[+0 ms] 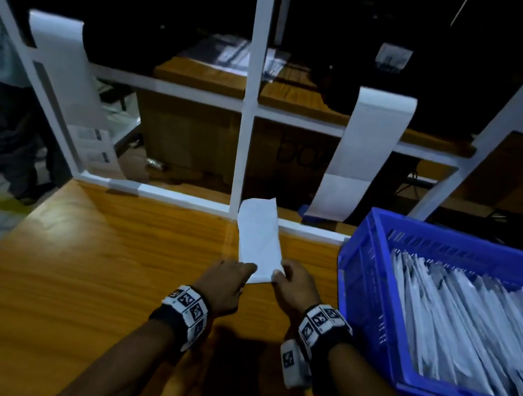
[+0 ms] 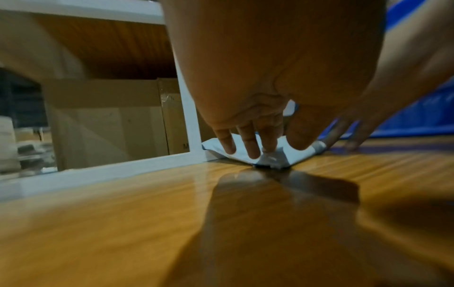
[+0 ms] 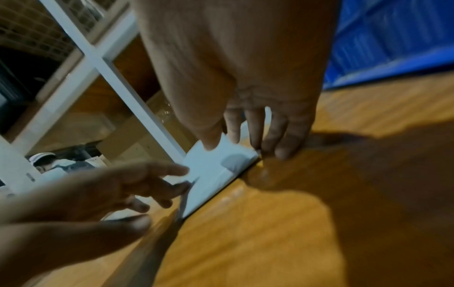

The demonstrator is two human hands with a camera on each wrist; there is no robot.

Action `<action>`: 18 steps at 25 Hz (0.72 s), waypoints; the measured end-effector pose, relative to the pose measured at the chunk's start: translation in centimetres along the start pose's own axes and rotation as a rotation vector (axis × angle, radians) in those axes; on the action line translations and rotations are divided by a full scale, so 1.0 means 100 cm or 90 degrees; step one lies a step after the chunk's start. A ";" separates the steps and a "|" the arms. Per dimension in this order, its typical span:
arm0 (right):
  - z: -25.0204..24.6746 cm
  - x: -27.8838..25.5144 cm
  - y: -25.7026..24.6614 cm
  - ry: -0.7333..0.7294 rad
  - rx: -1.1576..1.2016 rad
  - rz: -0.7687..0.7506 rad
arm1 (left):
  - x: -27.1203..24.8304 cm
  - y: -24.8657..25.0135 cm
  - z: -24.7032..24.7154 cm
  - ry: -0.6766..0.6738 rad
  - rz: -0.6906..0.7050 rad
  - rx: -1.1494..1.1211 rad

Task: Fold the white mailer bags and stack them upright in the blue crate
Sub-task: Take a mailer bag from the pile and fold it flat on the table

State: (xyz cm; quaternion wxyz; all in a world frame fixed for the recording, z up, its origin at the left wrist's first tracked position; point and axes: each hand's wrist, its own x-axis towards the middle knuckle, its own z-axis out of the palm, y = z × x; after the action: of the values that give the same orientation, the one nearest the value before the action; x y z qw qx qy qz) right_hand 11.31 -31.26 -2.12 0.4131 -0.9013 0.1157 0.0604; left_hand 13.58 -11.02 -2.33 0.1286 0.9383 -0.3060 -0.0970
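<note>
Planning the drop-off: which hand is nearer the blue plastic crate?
Right. The right hand holds the folded white mailer bag's near end just left of the blue plastic crate; the left hand is on the bag's far side.

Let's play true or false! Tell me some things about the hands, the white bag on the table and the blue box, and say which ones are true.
1. Both hands are at the near end of the white mailer bag. True: the left hand and the right hand meet it there.
2. The bag lies on the wooden table. True.
3. The blue crate has nothing in it. False: it holds many white bags standing on edge.
4. The crate is on the person's left. False: it is on the right.
5. The bag on the table is rolled into a ball. False: it lies as a long, flat strip.
</note>
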 end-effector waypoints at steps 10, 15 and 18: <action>0.027 0.005 0.013 0.022 0.040 0.031 | -0.029 -0.024 0.019 0.219 -0.067 -0.188; 0.026 0.000 0.009 -0.004 -0.132 -0.066 | -0.025 -0.010 0.049 0.033 0.022 0.067; 0.003 -0.001 0.033 -0.022 -0.218 -0.148 | -0.031 0.006 0.039 0.088 0.146 0.016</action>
State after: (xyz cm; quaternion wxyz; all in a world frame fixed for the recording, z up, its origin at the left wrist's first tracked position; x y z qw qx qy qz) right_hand 10.40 -33.07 -4.71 0.2603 -0.9644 -0.0085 0.0465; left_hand 9.76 -10.29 -5.52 0.1481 0.9031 -0.4029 -0.0131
